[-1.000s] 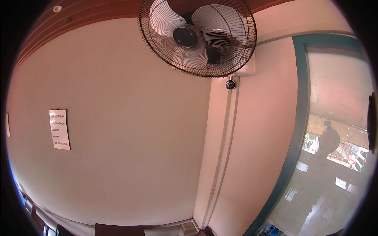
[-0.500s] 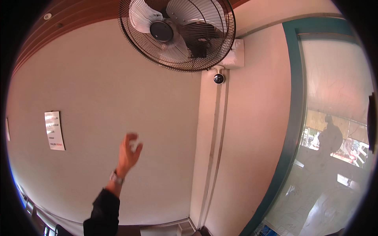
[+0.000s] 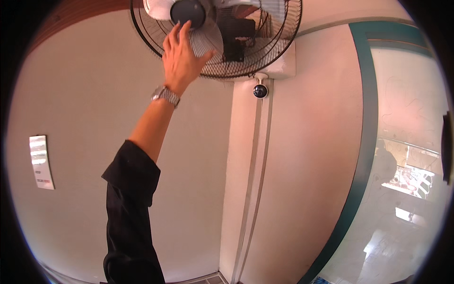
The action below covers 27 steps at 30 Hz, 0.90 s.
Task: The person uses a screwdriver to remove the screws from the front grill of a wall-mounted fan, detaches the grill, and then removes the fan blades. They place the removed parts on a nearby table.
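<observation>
Overhead hangs a wall fan (image 3: 241,64) with a black wire guard, pale blades and a dark round hub (image 3: 187,14). My left hand (image 3: 182,59) is raised in front of its lower left part, fingers apart and holding nothing. The fingertips overlap the hub's lower edge; whether they touch it I cannot tell. A metal-band wristwatch (image 3: 165,96) circles that wrist, below which runs a rolled-up black sleeve (image 3: 132,173). The fan's top is cut off by the frame. My right hand does not show.
Under the fan, a small dark round camera (image 3: 260,91) is mounted near the wall corner, with conduits running down. A white box (image 3: 286,61) sits behind the fan. On the right stands a glass panel in a teal frame (image 3: 371,104). A paper sign (image 3: 41,161) hangs at left.
My left hand has risen from in front of the bare wall to the fan's hub, the arm stretching further into view. My view has shifted and the fan looks larger.
</observation>
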Tool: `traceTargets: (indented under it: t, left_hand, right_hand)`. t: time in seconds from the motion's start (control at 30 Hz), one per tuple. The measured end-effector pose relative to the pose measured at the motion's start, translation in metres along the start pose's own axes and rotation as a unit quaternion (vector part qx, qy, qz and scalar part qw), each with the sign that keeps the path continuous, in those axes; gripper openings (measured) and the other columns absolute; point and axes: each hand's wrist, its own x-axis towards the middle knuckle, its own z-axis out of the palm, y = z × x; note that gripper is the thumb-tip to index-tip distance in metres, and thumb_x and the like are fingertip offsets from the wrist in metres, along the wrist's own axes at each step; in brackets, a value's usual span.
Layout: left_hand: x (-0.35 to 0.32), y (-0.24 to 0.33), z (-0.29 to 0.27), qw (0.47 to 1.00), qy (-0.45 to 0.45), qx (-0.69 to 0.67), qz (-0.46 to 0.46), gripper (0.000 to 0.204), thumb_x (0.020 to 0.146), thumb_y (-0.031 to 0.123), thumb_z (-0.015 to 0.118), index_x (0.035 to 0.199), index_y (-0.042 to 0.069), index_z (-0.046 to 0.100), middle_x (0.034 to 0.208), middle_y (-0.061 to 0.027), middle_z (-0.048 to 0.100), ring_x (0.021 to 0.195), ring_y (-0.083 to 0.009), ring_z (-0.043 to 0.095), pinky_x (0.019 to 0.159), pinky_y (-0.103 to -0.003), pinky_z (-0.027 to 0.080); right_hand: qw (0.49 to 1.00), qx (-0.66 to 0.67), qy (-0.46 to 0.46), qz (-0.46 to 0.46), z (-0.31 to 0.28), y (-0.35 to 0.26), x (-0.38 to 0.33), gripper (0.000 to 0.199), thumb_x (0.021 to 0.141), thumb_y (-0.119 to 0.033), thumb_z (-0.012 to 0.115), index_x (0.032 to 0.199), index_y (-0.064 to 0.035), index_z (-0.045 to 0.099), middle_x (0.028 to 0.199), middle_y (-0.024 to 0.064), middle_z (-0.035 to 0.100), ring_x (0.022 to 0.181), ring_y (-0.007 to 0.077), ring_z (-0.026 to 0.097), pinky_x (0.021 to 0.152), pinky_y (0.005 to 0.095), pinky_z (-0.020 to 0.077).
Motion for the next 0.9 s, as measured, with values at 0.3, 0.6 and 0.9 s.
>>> traceTargets:
  t: [0.3, 0.6, 0.9]
  left_hand:
    - [-0.002, -0.028, 0.065, 0.983, 0.151, -0.012, 0.101, 0.101, 0.073, 0.063, 0.08, 0.149, 0.012, 0.036, 0.148, -0.02, 0.036, 0.138, -0.0399, 0.033, 0.107, -0.056, 0.038]
    - [-0.026, -0.031, 0.081, 0.945, 0.275, -0.144, 0.102, 0.093, 0.075, 0.047, 0.082, 0.145, 0.004, 0.038, 0.143, -0.0227, 0.04, 0.136, -0.0397, 0.036, 0.11, -0.053, 0.035]
    - [-0.123, -0.024, 0.173, 0.845, 0.069, -0.416, -0.33, 0.079, 0.085, 0.036, 0.076, 0.132, -0.009, 0.031, 0.123, -0.0188, 0.04, 0.122, -0.0289, 0.04, 0.103, -0.044, 0.037]
  right_hand:
    - [0.996, 0.035, 0.081, 0.022, 0.019, -0.024, 0.063, 0.068, 0.086, -0.038, 0.074, 0.144, -0.0143, 0.049, 0.14, 0.0194, 0.049, 0.13, 0.0356, 0.046, 0.113, 0.047, 0.0323]
    - [0.988, 0.065, 0.134, 0.046, 0.041, -0.039, 0.083, 0.071, 0.085, -0.041, 0.076, 0.146, -0.0165, 0.047, 0.143, 0.0182, 0.047, 0.133, 0.0346, 0.044, 0.116, 0.0467, 0.0304]
    - [0.973, 0.122, 0.191, -0.049, 0.027, -0.068, 0.069, 0.075, 0.085, -0.044, 0.078, 0.148, -0.0187, 0.046, 0.147, 0.017, 0.045, 0.136, 0.0336, 0.042, 0.118, 0.0463, 0.0284]
